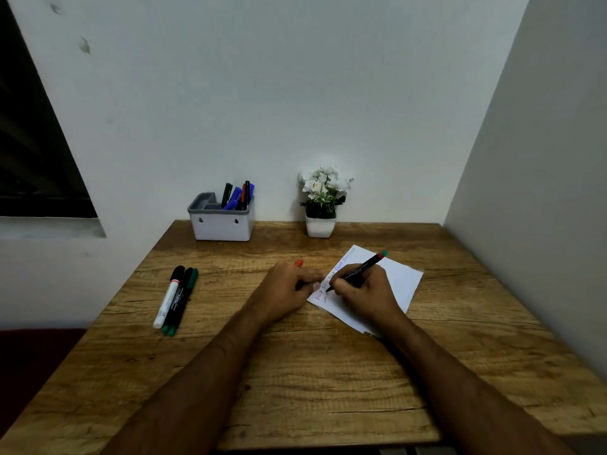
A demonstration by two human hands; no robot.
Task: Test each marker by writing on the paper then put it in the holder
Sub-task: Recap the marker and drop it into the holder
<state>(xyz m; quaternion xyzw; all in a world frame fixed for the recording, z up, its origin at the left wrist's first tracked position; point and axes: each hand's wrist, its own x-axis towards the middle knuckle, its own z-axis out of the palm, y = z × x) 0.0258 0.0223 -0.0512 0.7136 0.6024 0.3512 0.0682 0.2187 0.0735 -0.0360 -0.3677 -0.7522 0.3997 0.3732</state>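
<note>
Wooden table (295, 372) against the wall: right hand (368, 290) fingers grip the marker (358, 270), tip on the paper (394, 280) near the right edge; left hand (285, 287), curled round an orange cap (299, 263), steadies the sheet, holder (223, 224) at the far edge.

honestly can't read any of it, the handwriting on the paper (394, 280) is too small, same with the marker (358, 270) print

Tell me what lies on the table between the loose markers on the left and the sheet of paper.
In the head view, only the left hand, gripping an orange cap, sits between the loose markers and the paper; otherwise bare table.
</note>
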